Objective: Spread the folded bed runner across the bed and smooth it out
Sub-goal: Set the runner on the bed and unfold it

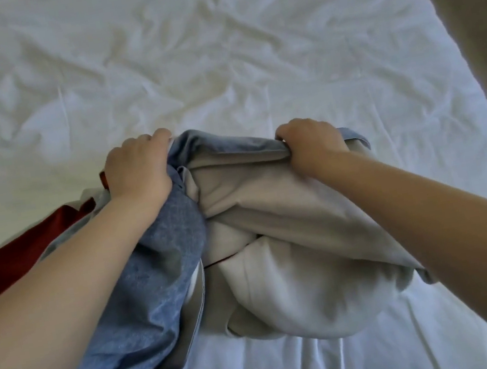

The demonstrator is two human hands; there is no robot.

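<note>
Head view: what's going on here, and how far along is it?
A person works over a wrinkled white sheet. The left hand and right hand each grip the far edge of the bed runner, blue on one face, beige on the other. It lies bunched in a heap, not yet spread. Dark red cloth shows beside the left forearm.

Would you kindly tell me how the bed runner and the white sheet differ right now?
The bed runner is blue, beige and red; the sheet is plain white. The bed runner is bunched in a heap; the sheet lies spread out wide. The bed runner is gripped by the left hand and right hand; the sheet is held by neither. Both are creased cloth.
</note>
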